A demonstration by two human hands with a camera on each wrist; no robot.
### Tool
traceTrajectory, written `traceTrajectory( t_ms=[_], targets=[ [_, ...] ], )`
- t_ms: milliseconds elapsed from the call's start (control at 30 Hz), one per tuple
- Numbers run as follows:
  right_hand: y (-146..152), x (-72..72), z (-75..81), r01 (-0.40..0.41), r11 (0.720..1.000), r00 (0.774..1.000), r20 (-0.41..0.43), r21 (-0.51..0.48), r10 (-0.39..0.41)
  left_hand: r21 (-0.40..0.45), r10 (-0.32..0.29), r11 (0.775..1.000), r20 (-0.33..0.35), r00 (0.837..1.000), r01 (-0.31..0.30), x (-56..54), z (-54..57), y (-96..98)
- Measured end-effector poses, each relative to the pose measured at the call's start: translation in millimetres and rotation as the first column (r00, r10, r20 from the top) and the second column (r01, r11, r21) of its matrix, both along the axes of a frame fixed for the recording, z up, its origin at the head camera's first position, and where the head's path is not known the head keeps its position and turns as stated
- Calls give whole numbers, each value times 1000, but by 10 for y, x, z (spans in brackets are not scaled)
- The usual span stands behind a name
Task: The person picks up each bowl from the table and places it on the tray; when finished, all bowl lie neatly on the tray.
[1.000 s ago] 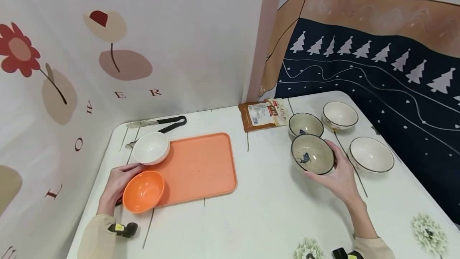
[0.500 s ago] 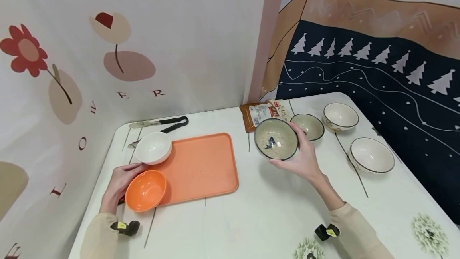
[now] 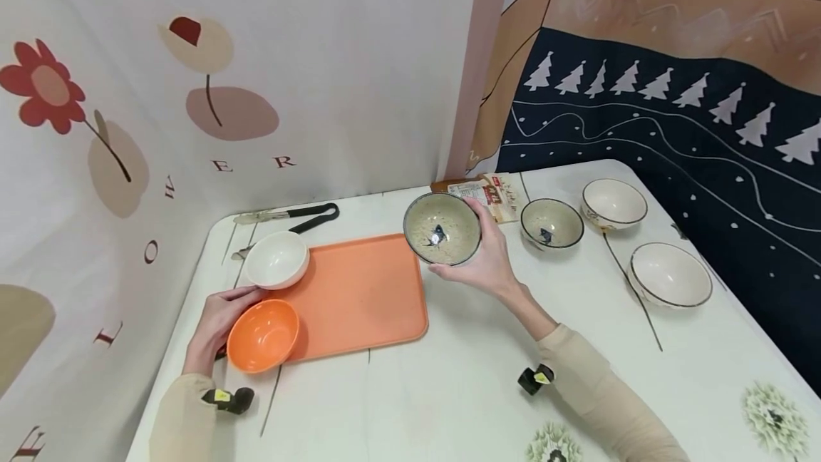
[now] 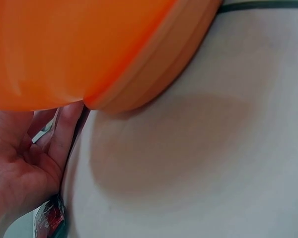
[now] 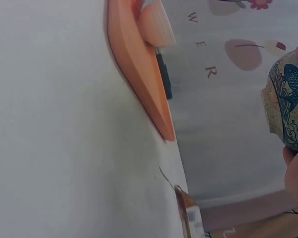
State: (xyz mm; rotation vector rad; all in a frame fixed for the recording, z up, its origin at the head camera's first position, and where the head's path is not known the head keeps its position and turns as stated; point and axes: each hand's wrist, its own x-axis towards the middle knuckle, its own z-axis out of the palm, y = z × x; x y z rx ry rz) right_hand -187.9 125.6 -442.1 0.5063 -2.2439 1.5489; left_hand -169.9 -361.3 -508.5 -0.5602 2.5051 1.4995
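Observation:
My right hand (image 3: 481, 259) grips a speckled grey-green bowl (image 3: 439, 230) by its right side, raised beyond the tray's right edge. A blue fish pattern shows inside it, and another on the outside of the bowl (image 5: 288, 94) in the right wrist view. At the left, my left hand (image 3: 218, 319) lies beside an orange bowl (image 3: 263, 337) and a white bowl (image 3: 277, 260), its fingers loosely bent. Those fingertips are hidden, so whether they touch the tray or a bowl is unclear. Both bowls overlap the left side of an orange tray (image 3: 359, 298).
A smaller speckled bowl (image 3: 553, 223) and two cream bowls, one farther back (image 3: 614, 203) and one nearer (image 3: 670, 274), stand at the right. Behind the held bowl lies a brown packet (image 3: 500, 198). Black-handled tongs (image 3: 314, 216) lie behind the tray.
My right hand has carried the speckled bowl leftward from beside the other bowls to near the tray's right edge. The left hand keeps its place.

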Motion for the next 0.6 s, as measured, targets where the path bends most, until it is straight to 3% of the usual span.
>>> traceTrajectory(
  t_ms=[233, 600],
  targets=[
    [-337, -153, -74, -87, 996, 993, 78, -9, 88, -20, 18, 1000, 20, 1000, -17, 6, 29, 34],
    [-904, -325, -296, -218, 975, 969, 127, 42, 211, -57, 27, 998, -5, 1000, -27, 18, 26, 32]
  ],
)
